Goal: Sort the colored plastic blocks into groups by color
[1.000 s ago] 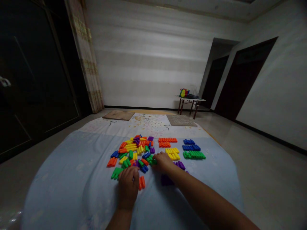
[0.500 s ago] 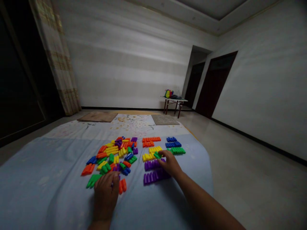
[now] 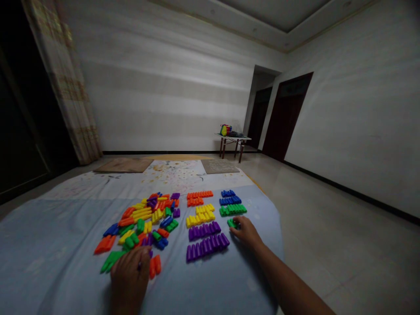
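My right hand (image 3: 246, 232) has its fingers closed on a green bullet-shaped plastic block (image 3: 231, 223), just below the green block row (image 3: 232, 210). My left hand (image 3: 130, 269) rests curled at the near edge of the mixed block pile (image 3: 141, 214). Something small and dark shows between its fingers, too hidden to name. Beside the left hand lie a green block (image 3: 111, 261) and an orange block (image 3: 155, 266). Purple rows (image 3: 208, 247), yellow rows (image 3: 201, 216), orange rows (image 3: 199, 194) and blue rows (image 3: 230, 200) lie between and beyond the hands.
A pale blue floral cloth (image 3: 183, 293) covers the surface under the blocks. Two flat mats, one brown (image 3: 126, 165) and one grey (image 3: 219, 166), lie at the far edge. A small table (image 3: 233, 137) with a colourful bag (image 3: 225, 130) stands by the wall.
My right hand has carried the green block from over the yellow and purple rows rightward to below the green row. The left hand stays by the pile; the view has shifted slightly.
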Motion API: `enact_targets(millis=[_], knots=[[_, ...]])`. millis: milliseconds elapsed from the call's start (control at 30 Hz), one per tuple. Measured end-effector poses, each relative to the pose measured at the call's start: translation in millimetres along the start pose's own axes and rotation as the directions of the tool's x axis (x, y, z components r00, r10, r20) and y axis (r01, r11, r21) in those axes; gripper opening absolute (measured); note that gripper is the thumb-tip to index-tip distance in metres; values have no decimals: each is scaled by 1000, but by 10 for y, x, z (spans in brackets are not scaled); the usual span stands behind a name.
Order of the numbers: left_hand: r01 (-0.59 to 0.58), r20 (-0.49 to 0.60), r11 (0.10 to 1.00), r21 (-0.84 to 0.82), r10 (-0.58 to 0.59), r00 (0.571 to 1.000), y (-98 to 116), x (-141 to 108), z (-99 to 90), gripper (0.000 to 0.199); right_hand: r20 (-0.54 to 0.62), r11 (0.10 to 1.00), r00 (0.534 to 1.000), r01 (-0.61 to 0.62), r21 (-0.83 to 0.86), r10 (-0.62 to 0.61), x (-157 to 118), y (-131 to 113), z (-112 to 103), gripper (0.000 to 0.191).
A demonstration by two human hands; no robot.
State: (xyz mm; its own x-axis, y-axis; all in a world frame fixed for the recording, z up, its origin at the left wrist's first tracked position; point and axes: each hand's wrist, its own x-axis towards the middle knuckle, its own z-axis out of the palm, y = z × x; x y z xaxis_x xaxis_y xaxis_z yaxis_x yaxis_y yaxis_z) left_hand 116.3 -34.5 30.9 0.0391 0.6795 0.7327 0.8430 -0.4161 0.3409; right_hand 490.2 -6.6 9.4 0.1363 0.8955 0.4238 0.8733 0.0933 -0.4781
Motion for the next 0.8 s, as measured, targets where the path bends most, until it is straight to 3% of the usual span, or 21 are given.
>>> enact_targets(millis=[133, 267, 467, 567, 800], knots=[[-4, -8, 999, 36, 4, 1000, -31, -6, 14, 32, 17, 1000, 1000, 9, 26, -9, 14, -2, -6, 21], [-16, 16, 999, 37, 15, 1000, -75, -29, 22, 32, -51, 994, 999, -7, 106, 12, 59, 75, -56, 22], [-24, 16, 998, 57, 23, 1000, -151, -58, 74, 35, -214, 960, 959, -133, 247, 188, 282, 453, -199, 31], [-27, 17, 999, 47, 26, 1000, -155, -55, 91, 35, -213, 927, 937, -204, 314, 278, 426, 654, -211, 31], [-14, 19, 999, 30, 14, 1000, -167, -46, 89, 33, -140, 877, 938, -233, 421, 317, 608, 871, -62, 24]])
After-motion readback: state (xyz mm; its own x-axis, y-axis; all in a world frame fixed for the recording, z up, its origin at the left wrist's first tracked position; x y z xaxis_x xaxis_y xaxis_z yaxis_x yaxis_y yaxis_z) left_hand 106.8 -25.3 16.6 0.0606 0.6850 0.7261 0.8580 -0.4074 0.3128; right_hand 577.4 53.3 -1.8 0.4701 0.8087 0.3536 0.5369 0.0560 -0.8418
